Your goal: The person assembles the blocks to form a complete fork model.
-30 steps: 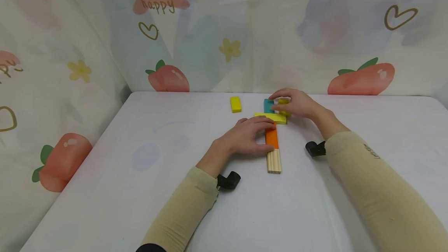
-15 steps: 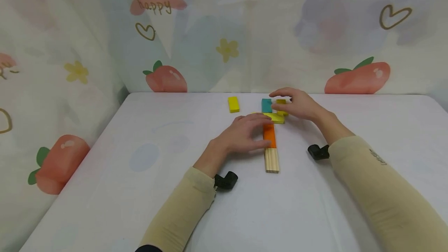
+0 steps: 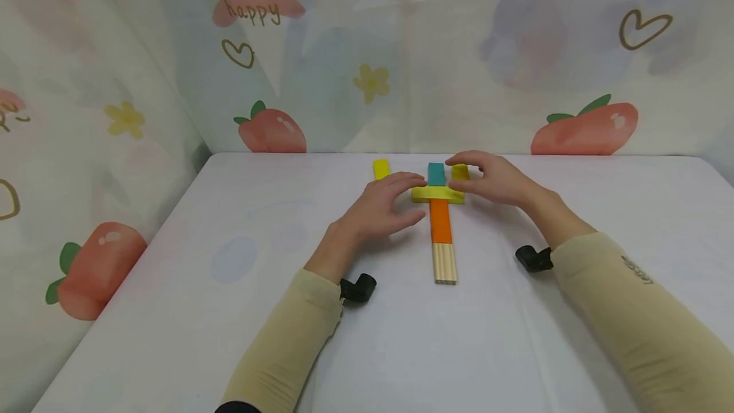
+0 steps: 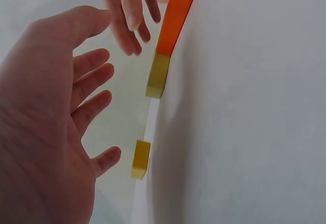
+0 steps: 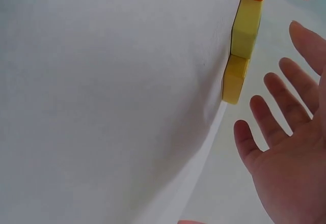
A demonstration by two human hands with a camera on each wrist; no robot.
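My left hand [image 3: 373, 209] hovers left of a long yellow-green block [image 3: 437, 194], fingers loosely bent with nothing between them. That block lies crosswise, with an orange block [image 3: 441, 222] and a striped bare-wood block [image 3: 445, 264] in line on its near side. A teal block [image 3: 436, 174] stands on its far side. My right hand [image 3: 499, 182] is at a small yellow block [image 3: 460, 173] right of the teal one, fingers spread and partly overlapping it. In the right wrist view that hand [image 5: 293, 147] looks apart from the small yellow block [image 5: 235, 79].
Another yellow block [image 3: 381, 169] lies at the back left, partly hidden by my left hand. A white cloth covers the table [image 3: 229, 336]. A patterned curtain [image 3: 447, 69] rises at its back edge. Black wrist devices [image 3: 358, 288] stick out from both sleeves.
My left hand has drawn back left from the orange and long yellow-green blocks, uncovering them. My right hand has shifted slightly right and nearer. The blocks keep their arrangement.
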